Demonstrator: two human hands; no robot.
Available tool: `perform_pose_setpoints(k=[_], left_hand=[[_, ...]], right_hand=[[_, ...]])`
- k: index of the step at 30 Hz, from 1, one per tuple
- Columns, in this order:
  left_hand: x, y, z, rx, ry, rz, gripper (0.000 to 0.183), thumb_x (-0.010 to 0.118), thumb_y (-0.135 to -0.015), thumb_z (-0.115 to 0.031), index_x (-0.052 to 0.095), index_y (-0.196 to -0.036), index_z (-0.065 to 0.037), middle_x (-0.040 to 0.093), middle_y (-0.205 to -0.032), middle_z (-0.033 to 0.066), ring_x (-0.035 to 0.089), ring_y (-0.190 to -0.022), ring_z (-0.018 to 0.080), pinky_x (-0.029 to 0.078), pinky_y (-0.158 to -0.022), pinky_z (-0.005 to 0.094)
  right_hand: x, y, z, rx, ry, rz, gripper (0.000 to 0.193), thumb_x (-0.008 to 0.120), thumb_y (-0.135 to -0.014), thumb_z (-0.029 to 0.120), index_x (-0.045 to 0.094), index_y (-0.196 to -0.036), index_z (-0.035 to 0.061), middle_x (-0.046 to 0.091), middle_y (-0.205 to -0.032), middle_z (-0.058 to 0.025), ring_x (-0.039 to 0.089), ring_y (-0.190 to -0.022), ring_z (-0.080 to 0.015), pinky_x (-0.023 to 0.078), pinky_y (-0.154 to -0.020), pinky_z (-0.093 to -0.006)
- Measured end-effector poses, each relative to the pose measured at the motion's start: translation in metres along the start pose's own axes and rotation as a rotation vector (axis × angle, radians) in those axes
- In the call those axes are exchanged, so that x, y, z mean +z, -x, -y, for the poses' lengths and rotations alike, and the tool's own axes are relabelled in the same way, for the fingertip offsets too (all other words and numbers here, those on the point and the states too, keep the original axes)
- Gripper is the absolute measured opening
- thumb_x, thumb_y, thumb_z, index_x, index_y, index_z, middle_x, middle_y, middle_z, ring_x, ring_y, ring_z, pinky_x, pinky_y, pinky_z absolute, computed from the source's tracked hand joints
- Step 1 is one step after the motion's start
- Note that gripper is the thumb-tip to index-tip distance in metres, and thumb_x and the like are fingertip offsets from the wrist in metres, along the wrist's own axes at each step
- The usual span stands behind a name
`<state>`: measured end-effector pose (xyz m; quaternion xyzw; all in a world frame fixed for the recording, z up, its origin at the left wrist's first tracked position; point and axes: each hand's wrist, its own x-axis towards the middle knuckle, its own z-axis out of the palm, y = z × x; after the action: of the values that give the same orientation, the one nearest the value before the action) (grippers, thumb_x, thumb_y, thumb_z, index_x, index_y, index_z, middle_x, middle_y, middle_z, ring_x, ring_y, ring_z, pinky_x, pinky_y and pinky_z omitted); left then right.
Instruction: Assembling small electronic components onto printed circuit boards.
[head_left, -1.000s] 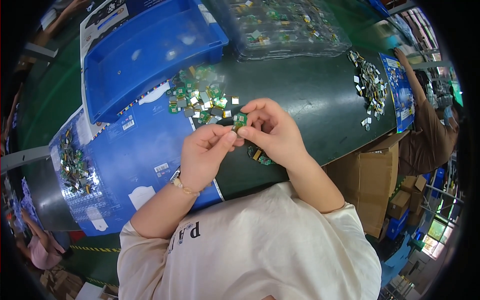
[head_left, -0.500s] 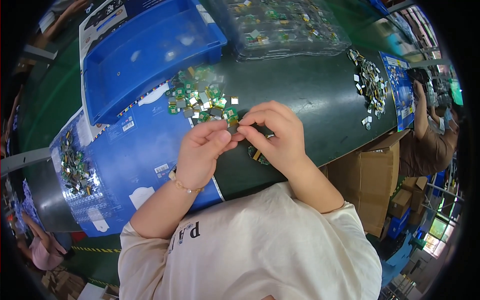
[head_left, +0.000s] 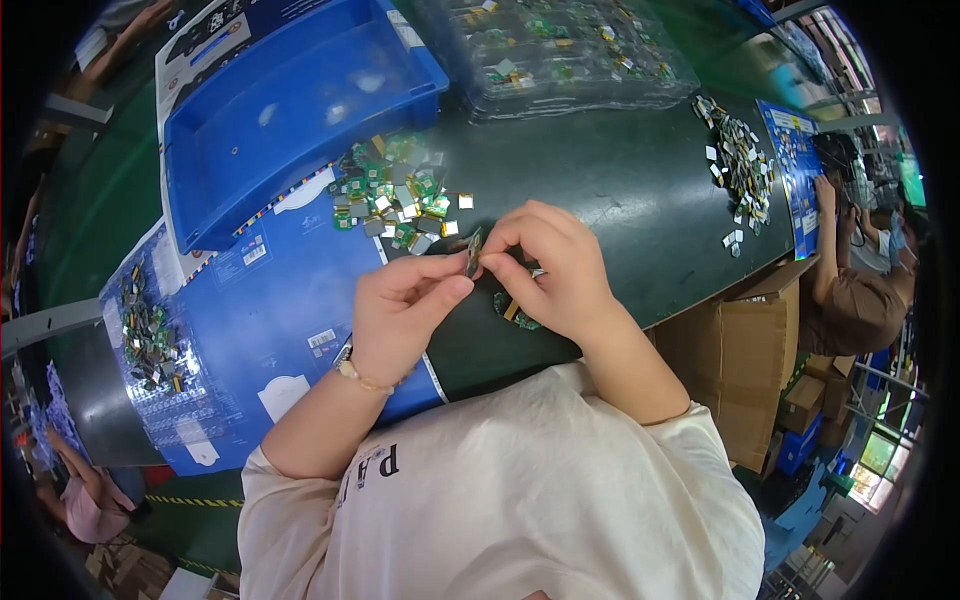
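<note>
A small green circuit board (head_left: 474,252) is held up over the dark table, turned nearly edge-on. My right hand (head_left: 555,265) pinches its right side between thumb and forefinger. On the other side, my left hand (head_left: 405,300) has its thumb and fingertips at the board's lower left edge; the exact grip is partly hidden. Just beyond lies a heap of green boards with silver and white square parts (head_left: 395,190). A few more boards (head_left: 512,312) lie beneath my right hand, partly covered by it.
A blue bin (head_left: 205,215) stands far left on a blue printed sheet (head_left: 290,350). Stacked clear trays (head_left: 580,103) of parts are at the back. Other part piles lie right (head_left: 742,165) and left (head_left: 148,330). A cardboard box (head_left: 735,380) stands by the right edge; people work nearby.
The board has been tilted from lying flatter to nearly edge-on. My left hand has shifted slightly left and down, with its fingers less curled. At right, another person's arm has moved.
</note>
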<state>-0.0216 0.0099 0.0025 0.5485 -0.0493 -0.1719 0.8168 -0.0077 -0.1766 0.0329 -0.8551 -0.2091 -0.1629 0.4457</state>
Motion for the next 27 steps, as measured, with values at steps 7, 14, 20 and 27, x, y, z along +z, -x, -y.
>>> perform_pose_setpoints(k=[7,14,20,27], left_hand=[[0.004,-0.002,-0.004,-0.060,0.054,-0.012,0.024,0.062,-0.085,0.003,0.061,-0.109,0.002,0.066,-0.103,0.0109,0.063,-0.091,0.0138,0.051,-0.080,0.0235],[-0.005,-0.006,-0.001,-0.186,0.298,-0.033,0.025,0.057,-0.091,-0.007,0.056,-0.115,-0.001,0.063,-0.111,0.0147,0.064,-0.100,0.0205,0.053,-0.080,0.0259],[-0.007,-0.009,-0.002,-0.187,0.369,-0.048,0.027,0.056,-0.092,-0.010,0.055,-0.118,-0.002,0.062,-0.115,0.0124,0.063,-0.101,0.0203,0.053,-0.081,0.0262],[-0.005,-0.006,0.004,-0.240,0.378,-0.005,0.029,0.056,-0.092,-0.012,0.055,-0.119,-0.003,0.062,-0.114,0.0114,0.063,-0.101,0.0177,0.053,-0.082,0.0261]], right_hand=[[0.001,0.002,-0.001,-0.007,0.049,0.071,0.016,0.067,-0.068,0.001,0.055,-0.076,0.0072,0.059,-0.076,-0.0070,0.056,-0.067,-0.0260,0.044,-0.060,-0.0343],[0.005,0.009,0.014,-0.145,-0.057,0.044,0.015,0.066,-0.068,0.003,0.054,-0.075,0.0092,0.058,-0.075,-0.0068,0.057,-0.068,-0.0258,0.044,-0.061,-0.0346],[-0.006,-0.007,-0.001,-0.073,-0.012,-0.009,0.019,0.072,-0.070,0.010,0.057,-0.081,0.0061,0.057,-0.086,-0.0080,0.055,-0.076,-0.0242,0.043,-0.066,-0.0321],[0.002,-0.002,0.001,0.111,-0.217,0.114,0.012,0.072,-0.071,0.007,0.062,-0.078,0.0065,0.055,-0.090,-0.0068,0.054,-0.082,-0.0223,0.043,-0.075,-0.0315]])
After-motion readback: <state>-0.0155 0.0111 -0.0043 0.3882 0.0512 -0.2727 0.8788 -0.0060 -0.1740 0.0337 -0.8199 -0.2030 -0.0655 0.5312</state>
